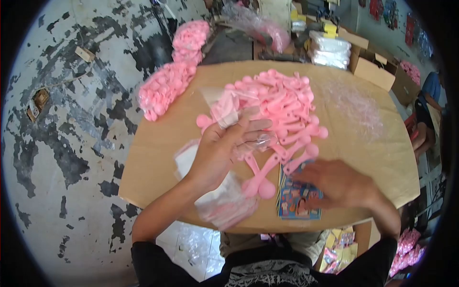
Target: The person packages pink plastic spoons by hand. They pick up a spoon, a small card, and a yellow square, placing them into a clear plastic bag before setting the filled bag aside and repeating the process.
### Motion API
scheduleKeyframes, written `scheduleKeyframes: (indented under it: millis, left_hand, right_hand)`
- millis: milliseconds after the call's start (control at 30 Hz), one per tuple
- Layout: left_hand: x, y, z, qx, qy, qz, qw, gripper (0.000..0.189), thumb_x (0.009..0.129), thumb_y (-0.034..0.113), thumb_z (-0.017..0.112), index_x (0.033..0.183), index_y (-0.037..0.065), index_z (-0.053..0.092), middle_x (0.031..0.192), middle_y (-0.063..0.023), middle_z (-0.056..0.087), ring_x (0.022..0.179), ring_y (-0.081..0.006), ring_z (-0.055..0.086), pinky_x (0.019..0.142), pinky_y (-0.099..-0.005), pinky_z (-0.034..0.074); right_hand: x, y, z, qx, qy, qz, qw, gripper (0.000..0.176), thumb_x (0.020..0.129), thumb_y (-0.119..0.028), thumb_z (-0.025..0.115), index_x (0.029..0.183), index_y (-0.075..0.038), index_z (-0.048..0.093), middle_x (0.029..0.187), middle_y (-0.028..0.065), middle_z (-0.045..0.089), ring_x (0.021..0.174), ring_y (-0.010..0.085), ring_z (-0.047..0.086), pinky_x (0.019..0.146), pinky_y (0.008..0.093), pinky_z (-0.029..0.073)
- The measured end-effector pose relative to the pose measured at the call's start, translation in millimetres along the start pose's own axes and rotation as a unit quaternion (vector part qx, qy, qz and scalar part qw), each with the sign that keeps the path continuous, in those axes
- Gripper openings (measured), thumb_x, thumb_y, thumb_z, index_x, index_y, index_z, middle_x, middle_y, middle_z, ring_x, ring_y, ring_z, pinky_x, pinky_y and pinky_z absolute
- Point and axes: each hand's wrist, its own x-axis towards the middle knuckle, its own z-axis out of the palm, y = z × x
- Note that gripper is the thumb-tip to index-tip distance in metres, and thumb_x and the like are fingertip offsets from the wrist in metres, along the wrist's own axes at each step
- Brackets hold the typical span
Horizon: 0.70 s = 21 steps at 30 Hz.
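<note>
My left hand (217, 150) is over the middle of the table, gripping a thin clear plastic bag (224, 107) that sticks up past the thumb. More clear film glints by its fingertips. Blurred by motion, my right hand (342, 184) hovers over a stack of blue printed cards (299, 201), fingers bent down towards it. A heap of pink plastic pieces (287, 103), each with a handle and a ball-shaped end, lies beyond my hands. Two crossed pink pieces (260, 182) rest left of the cards. Flat clear bags (229, 203) are spread beneath my left forearm.
Filled bags of pink pieces (165, 91) lean at the table's far left edge. Crumpled clear film (356, 105) lies on the right of the brown tabletop (153, 158). Cardboard boxes (375, 67) and stacked clear packs (330, 50) stand behind. Another person (430, 103) sits at far right.
</note>
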Motion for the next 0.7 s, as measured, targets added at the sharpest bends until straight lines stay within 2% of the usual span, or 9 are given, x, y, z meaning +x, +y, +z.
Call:
scheduleKeyframes:
  millis: [100, 200, 300, 400, 467, 533, 700]
  left_hand:
    - [20.9, 0.5, -7.4, -0.013, -0.002, 0.004, 1.000, 0.037, 0.100, 0.025, 0.046, 0.124, -0.003, 0.048, 0.121, -0.0209, 0.058, 0.107, -0.0284, 0.062, 0.097, -0.0396, 0.050]
    - [31.7, -8.5, -20.6, -0.040, 0.007, 0.010, 0.999, 0.038, 0.099, 0.025, 0.049, 0.124, -0.004, 0.048, 0.117, -0.0192, 0.060, 0.106, -0.0282, 0.063, 0.097, -0.0401, 0.050]
    - [29.2, -10.1, -29.5, -0.066, 0.015, 0.007, 0.998, 0.039, 0.098, 0.026, 0.051, 0.122, -0.004, 0.051, 0.115, -0.0186, 0.061, 0.109, -0.0274, 0.061, 0.098, -0.0392, 0.049]
    - [26.5, -5.0, -26.5, -0.096, 0.041, 0.029, 0.994, 0.037, 0.098, 0.027, 0.051, 0.119, -0.003, 0.053, 0.114, -0.0172, 0.061, 0.113, -0.0271, 0.059, 0.101, -0.0398, 0.047]
    - [26.1, -3.0, -28.2, -0.087, 0.048, 0.047, 0.994, 0.031, 0.098, 0.025, 0.051, 0.115, 0.000, 0.053, 0.114, -0.0156, 0.061, 0.118, -0.0284, 0.056, 0.105, -0.0421, 0.044]
    - [28.1, -6.9, -32.2, -0.078, 0.076, 0.063, 0.992, 0.031, 0.099, 0.027, 0.050, 0.114, 0.000, 0.054, 0.114, -0.0147, 0.061, 0.115, -0.0261, 0.057, 0.103, -0.0404, 0.045]
    - [25.6, -9.5, -31.8, -0.054, 0.103, 0.092, 0.989, 0.035, 0.100, 0.028, 0.048, 0.117, -0.001, 0.053, 0.115, -0.0138, 0.060, 0.110, -0.0219, 0.059, 0.099, -0.0376, 0.047]
  right_hand:
    - [1.1, 7.5, -1.7, 0.115, -0.090, 0.141, 0.979, 0.029, 0.083, -0.026, 0.069, 0.104, -0.008, 0.064, 0.089, 0.0146, 0.065, 0.084, 0.0301, 0.063, 0.077, 0.0389, 0.050]
    - [4.1, 23.2, -1.4, 0.178, -0.066, 0.139, 0.972, 0.030, 0.084, -0.023, 0.068, 0.109, -0.007, 0.063, 0.087, 0.0134, 0.066, 0.080, 0.0309, 0.063, 0.076, 0.0379, 0.050]
    - [18.0, 28.0, -5.8, 0.203, -0.009, 0.099, 0.974, 0.026, 0.089, -0.018, 0.063, 0.112, -0.005, 0.062, 0.085, 0.0097, 0.066, 0.070, 0.0246, 0.065, 0.067, 0.0333, 0.052]
    - [47.7, 26.8, -22.2, 0.308, 0.003, 0.201, 0.930, 0.024, 0.094, -0.017, 0.058, 0.115, -0.006, 0.062, 0.081, 0.0057, 0.066, 0.059, 0.0130, 0.062, 0.055, 0.0273, 0.052]
    - [64.3, 31.5, -15.4, 0.335, 0.064, 0.172, 0.924, 0.023, 0.096, -0.018, 0.056, 0.114, -0.005, 0.062, 0.077, 0.0036, 0.064, 0.057, 0.0075, 0.060, 0.050, 0.0246, 0.050]
    - [83.3, 29.7, -5.4, 0.373, 0.128, 0.146, 0.907, 0.023, 0.097, -0.019, 0.055, 0.113, -0.005, 0.062, 0.071, 0.0009, 0.062, 0.053, 0.0028, 0.055, 0.045, 0.0224, 0.046]
    - [114.2, 16.8, 4.1, 0.357, 0.175, 0.094, 0.913, 0.020, 0.096, -0.015, 0.055, 0.112, -0.003, 0.061, 0.070, -0.0011, 0.061, 0.056, 0.0005, 0.049, 0.045, 0.0201, 0.037]
